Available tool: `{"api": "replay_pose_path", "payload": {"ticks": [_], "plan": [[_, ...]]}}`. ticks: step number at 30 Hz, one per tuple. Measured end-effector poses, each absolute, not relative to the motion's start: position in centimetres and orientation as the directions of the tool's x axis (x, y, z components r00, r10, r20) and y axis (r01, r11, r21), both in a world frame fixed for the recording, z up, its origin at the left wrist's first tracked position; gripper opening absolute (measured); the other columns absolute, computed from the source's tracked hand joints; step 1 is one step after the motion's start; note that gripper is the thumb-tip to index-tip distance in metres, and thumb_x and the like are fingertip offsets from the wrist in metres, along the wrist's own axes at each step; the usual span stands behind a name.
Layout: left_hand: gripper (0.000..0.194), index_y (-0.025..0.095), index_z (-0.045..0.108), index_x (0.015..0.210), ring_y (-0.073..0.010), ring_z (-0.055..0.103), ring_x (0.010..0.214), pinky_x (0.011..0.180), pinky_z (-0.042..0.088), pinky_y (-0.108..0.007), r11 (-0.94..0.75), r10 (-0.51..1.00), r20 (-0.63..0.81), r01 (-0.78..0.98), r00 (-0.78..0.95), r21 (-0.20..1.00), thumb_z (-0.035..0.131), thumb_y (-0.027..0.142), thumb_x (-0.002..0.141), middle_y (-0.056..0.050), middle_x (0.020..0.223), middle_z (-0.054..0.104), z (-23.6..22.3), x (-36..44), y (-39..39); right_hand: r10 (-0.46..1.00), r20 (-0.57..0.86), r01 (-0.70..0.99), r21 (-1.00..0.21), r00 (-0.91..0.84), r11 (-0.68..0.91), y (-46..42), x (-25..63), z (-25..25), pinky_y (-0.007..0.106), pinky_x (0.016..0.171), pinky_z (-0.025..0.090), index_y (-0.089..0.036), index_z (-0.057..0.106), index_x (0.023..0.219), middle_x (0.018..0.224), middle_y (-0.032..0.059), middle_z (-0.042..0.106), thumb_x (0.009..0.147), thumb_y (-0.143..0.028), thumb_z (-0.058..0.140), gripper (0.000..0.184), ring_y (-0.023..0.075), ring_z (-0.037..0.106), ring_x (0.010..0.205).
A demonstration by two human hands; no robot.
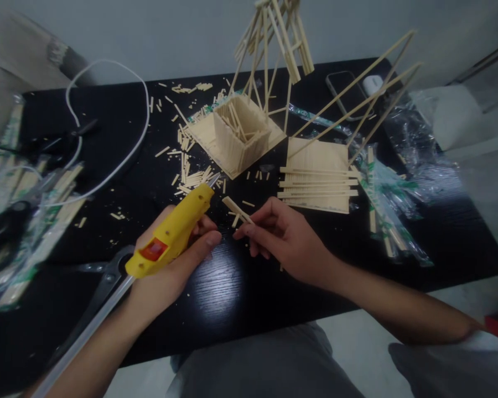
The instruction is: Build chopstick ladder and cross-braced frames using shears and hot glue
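My left hand is wrapped round a yellow hot glue gun, with a clear glue stick running out of its back end. The gun's metal nozzle points away toward the loose stick pieces. Between the thumb and fingers of my right hand is a short flat wooden stick, held just right of the nozzle and apart from it. Beyond my right hand lies a flat wooden panel with several sticks laid across it and long sticks rising from it. Behind the nozzle stands a square wooden box on a wooden base.
A tall stick frame rises at the back. Cut stick bits litter the black table. Pliers, a white cable and wrapped chopsticks lie left. A phone and plastic wrappers lie right.
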State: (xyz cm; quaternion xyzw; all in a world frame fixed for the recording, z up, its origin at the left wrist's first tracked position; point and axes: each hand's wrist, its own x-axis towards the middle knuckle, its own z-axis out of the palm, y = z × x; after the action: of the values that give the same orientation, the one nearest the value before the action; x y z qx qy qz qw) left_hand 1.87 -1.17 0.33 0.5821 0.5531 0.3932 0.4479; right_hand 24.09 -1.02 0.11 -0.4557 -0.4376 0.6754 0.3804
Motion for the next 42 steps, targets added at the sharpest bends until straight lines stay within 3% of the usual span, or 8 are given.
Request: {"api": "replay_pose_path", "payload": {"ticks": [5, 8, 13, 17, 20, 24, 32, 42], "plan": [[0.027, 0.024, 0.058, 0.08, -0.0159, 0.068, 0.062, 0.058, 0.061, -0.029, 0.126, 0.983, -0.134, 0.072, 0.126, 0.989, 0.084, 0.025, 0.084, 0.0, 0.082, 0.072, 0.6, 2.4, -0.9, 0.918, -0.261, -0.09, -0.95, -0.298, -0.299, -1.2, 24.0, 0.2, 0.025, 0.059, 0.05, -0.021, 0.059, 0.091, 0.079, -0.0009, 0.071, 0.091, -0.044, 0.088, 0.036, 0.0123, 0.064, 0.066], [0.028, 0.025, 0.055, 0.081, -0.0162, 0.07, 0.065, 0.058, 0.062, -0.029, 0.154, 0.981, -0.151, -0.019, 0.125, 0.988, 0.083, 0.019, 0.082, 0.001, 0.083, 0.073, 0.6, 2.4, -0.9, 0.928, -0.212, -0.073, -0.967, -0.305, -0.245, -1.5, 24.0, 0.1, 0.027, 0.063, 0.054, -0.022, 0.061, 0.093, 0.084, 0.0001, 0.073, 0.093, -0.043, 0.087, 0.033, 0.0134, 0.066, 0.069], [0.033, 0.025, 0.056, 0.083, -0.0157, 0.068, 0.063, 0.056, 0.062, -0.027, 0.311, 0.95, -0.298, -0.195, 0.094, 0.93, 0.086, 0.015, 0.073, 0.0, 0.082, 0.075, 0.3, 2.8, -0.9, 0.957, -0.043, 0.025, -0.999, -0.286, -0.037, -2.0, 24.1, -0.1, 0.032, 0.084, 0.062, -0.023, 0.067, 0.099, 0.095, 0.0023, 0.078, 0.097, -0.037, 0.083, 0.022, 0.0187, 0.077, 0.089], [0.038, 0.022, 0.059, 0.082, -0.0113, 0.064, 0.06, 0.056, 0.06, -0.023, 0.427, 0.904, -0.414, -0.275, 0.11, 0.861, 0.091, 0.013, 0.063, 0.001, 0.081, 0.073, 0.7, 3.2, -0.7, 0.95, 0.119, 0.171, -0.97, -0.289, 0.173, -2.1, 24.3, -0.2, 0.027, 0.081, 0.063, -0.024, 0.071, 0.103, 0.097, 0.001, 0.081, 0.099, -0.032, 0.081, 0.013, 0.0167, 0.078, 0.086], [0.04, 0.02, 0.06, 0.083, -0.0098, 0.064, 0.061, 0.057, 0.058, -0.02, 0.473, 0.879, -0.466, -0.305, 0.1, 0.827, 0.094, 0.017, 0.063, 0.003, 0.08, 0.07, 0.9, 3.3, -0.7, 0.921, 0.253, 0.205, -0.925, -0.297, 0.321, -2.0, 24.3, -0.4, 0.024, 0.08, 0.063, -0.023, 0.073, 0.107, 0.1, 0.0, 0.082, 0.099, -0.027, 0.081, 0.012, 0.0149, 0.079, 0.085], [0.042, 0.019, 0.06, 0.084, -0.0096, 0.064, 0.06, 0.058, 0.056, -0.019, 0.499, 0.866, -0.481, -0.314, 0.138, 0.808, 0.097, 0.017, 0.064, 0.003, 0.074, 0.068, 0.9, 3.0, -0.8, 0.897, 0.312, 0.226, -0.893, -0.313, 0.389, -1.9, 24.4, -0.4, 0.023, 0.084, 0.064, -0.023, 0.075, 0.113, 0.107, 0.0009, 0.084, 0.1, -0.023, 0.079, 0.014, 0.0145, 0.08, 0.089], [0.045, 0.021, 0.059, 0.083, -0.0124, 0.063, 0.069, 0.065, 0.055, -0.023, 0.461, 0.887, -0.442, -0.287, 0.133, 0.84, 0.099, 0.019, 0.063, 0.003, 0.073, 0.064, 0.6, 2.9, -1.1, 0.883, 0.33, 0.188, -0.895, -0.334, 0.406, -2.0, 24.4, -0.3, 0.023, 0.098, 0.063, -0.022, 0.075, 0.118, 0.116, 0.0017, 0.085, 0.098, -0.018, 0.081, 0.021, 0.0155, 0.082, 0.102], [0.049, 0.022, 0.057, 0.081, -0.012, 0.06, 0.073, 0.068, 0.05, -0.024, 0.383, 0.923, -0.38, -0.241, 0.06, 0.892, 0.102, 0.021, 0.063, 0.004, 0.078, 0.064, 0.0, 2.6, -1.3, 0.88, 0.319, 0.221, -0.885, -0.351, 0.409, -2.1, 24.4, 0.0, 0.022, 0.098, 0.064, -0.023, 0.077, 0.119, 0.118, 0.0001, 0.085, 0.097, -0.015, 0.081, 0.024, 0.0151, 0.083, 0.103]]}}
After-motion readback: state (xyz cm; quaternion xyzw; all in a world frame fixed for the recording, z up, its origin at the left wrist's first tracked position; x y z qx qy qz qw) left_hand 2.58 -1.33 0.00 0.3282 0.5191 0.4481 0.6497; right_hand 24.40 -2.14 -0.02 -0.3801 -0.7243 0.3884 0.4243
